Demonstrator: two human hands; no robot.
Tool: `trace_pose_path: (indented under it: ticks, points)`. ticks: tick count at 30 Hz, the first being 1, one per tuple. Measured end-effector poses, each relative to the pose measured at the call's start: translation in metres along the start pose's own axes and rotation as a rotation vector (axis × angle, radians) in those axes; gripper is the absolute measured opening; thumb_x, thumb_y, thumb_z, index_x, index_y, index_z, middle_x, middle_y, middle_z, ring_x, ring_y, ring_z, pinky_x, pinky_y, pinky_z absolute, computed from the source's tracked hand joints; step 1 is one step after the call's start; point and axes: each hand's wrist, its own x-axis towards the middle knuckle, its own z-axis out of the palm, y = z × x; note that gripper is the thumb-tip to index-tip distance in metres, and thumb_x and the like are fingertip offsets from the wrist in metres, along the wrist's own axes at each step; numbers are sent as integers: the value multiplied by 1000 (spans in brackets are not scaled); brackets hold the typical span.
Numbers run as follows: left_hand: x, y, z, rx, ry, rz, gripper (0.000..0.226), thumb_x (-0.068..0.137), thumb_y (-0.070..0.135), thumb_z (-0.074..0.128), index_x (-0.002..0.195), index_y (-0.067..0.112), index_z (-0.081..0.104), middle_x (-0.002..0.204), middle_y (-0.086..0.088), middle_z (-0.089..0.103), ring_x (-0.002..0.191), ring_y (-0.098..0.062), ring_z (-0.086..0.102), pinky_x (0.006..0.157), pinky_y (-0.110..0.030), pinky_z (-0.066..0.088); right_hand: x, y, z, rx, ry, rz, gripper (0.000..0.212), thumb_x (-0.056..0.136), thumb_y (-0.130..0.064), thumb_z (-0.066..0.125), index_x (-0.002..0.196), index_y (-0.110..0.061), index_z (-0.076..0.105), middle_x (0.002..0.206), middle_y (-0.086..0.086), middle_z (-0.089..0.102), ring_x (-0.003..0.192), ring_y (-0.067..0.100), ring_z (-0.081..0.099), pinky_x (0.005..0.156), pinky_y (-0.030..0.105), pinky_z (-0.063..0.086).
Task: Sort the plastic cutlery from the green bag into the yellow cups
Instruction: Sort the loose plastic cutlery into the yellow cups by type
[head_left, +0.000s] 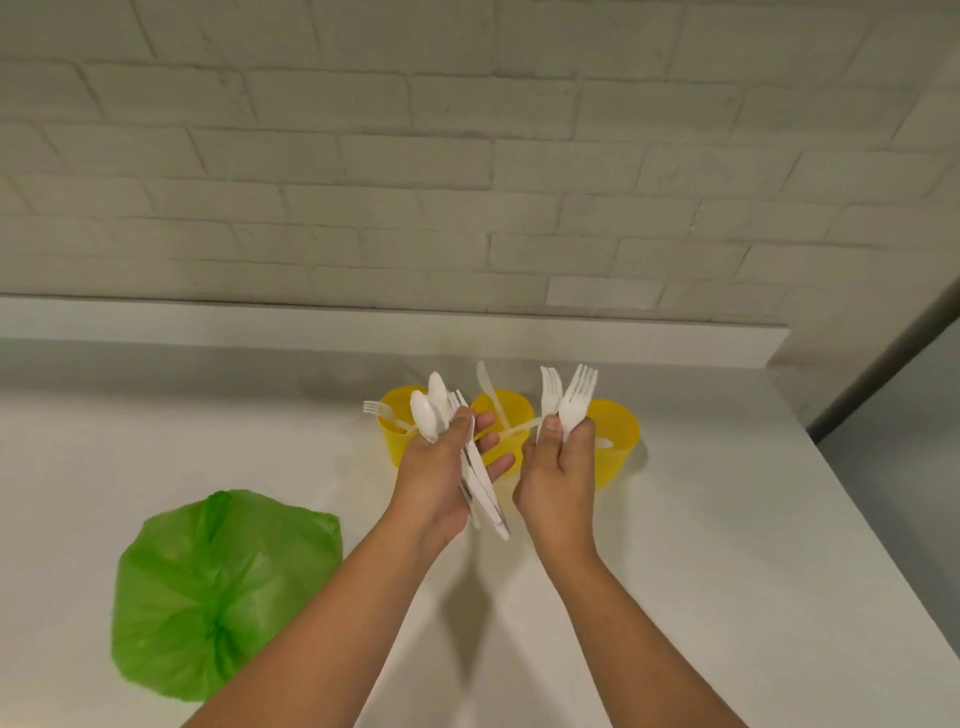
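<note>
- The green bag lies slumped on the white table, near left and well apart from the cups. Its neck is gathered at the near side, and what it holds cannot be seen.
- The left yellow cup stands upright and holds a white fork. The fork leans left, with its tines past the rim.
- The left hand grasps a bundle of cutlery in front of the left and middle cups, thumb on top and fingers partly spread beneath. Its spoon bowls point up and away, and its handles run down toward the person, their ends sticking out below the palm.
- The middle yellow cup, partly behind the fingers, holds a knife with its blade up, leaning left. Another white handle lies across its rim toward the right.
- The right hand pinches two forks by their handles between thumb and curled fingers. Their long axes are nearly upright, with the tines up.
- The right yellow cup stands just behind that hand. A small white piece shows inside it, too hidden to name.
</note>
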Motion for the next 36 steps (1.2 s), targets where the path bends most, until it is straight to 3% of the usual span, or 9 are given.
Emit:
trace_pose_path:
  ticks: [3, 8, 13, 16, 19, 24, 27, 32, 36]
  points:
    - [3, -2, -8, 44, -8, 8, 21, 101, 19, 64, 117, 4, 65, 91, -10, 66, 83, -20, 69, 74, -42, 63, 1, -5, 0, 26, -178, 163, 18, 105, -38, 48, 98, -24, 57, 57, -8, 48, 43, 10, 40, 44, 22, 31]
    - [-4, 2, -10, 215, -109, -14, 29, 104, 27, 61, 122, 7, 71, 112, -13, 78, 102, -25, 76, 71, -30, 61, 4, -16, 0, -102, -368, 171, 25, 96, -38, 69, 87, -15, 63, 61, 0, 66, 43, 7, 56, 39, 14, 35]
    - [-3, 7, -8, 302, -96, -7, 32, 96, 35, 70, 113, 8, 74, 95, -11, 78, 77, -20, 74, 63, -28, 56, 8, -5, -1, 34, -483, 361, 35, 95, -42, 70, 107, -9, 64, 64, 1, 51, 45, 10, 35, 40, 23, 21]
    - [-1, 7, -7, 292, -133, -34, 38, 95, 39, 70, 117, 8, 75, 104, -16, 78, 90, -27, 76, 72, -33, 56, 11, -1, -7, 112, -646, 359, 24, 99, -30, 67, 118, -15, 63, 72, 4, 52, 44, 7, 33, 38, 21, 21]
    - [0, 3, -6, 256, -149, -28, 38, 95, 39, 69, 116, 8, 75, 106, -15, 78, 99, -28, 76, 78, -33, 57, 14, 2, -13, 157, -712, 350, 7, 102, -16, 62, 108, -13, 61, 66, -3, 56, 39, 4, 35, 37, 19, 23]
    - [2, -4, -3, 333, -140, -32, 51, 92, 55, 64, 105, 7, 76, 92, -18, 77, 80, -34, 75, 71, -42, 63, 14, 12, -20, 208, -666, 400, 8, 106, -18, 54, 106, -10, 55, 89, 15, 57, 40, 9, 26, 38, 18, 25]
    - [2, -6, -2, 351, -44, -2, 44, 93, 53, 65, 75, 12, 61, 63, -5, 53, 48, -18, 53, 50, -29, 48, 17, 10, -24, 225, -592, 394, 11, 109, -21, 45, 113, -15, 54, 89, 8, 63, 41, 14, 30, 41, 20, 26]
    - [7, -9, -12, 328, 59, -27, 33, 86, 48, 78, 90, 21, 61, 75, 1, 39, 57, -15, 38, 50, -28, 41, 29, 15, -24, 17, -572, 159, 13, 112, -24, 39, 119, -19, 49, 70, 3, 60, 56, 21, 47, 48, 30, 42]
    - [6, -5, -22, 281, 78, -30, 34, 86, 48, 78, 99, 20, 64, 78, 1, 39, 58, -14, 38, 49, -27, 41, 39, 15, -6, -138, -533, 14, 20, 111, -20, 39, 115, -18, 59, 65, -7, 59, 73, 10, 56, 74, 19, 45]
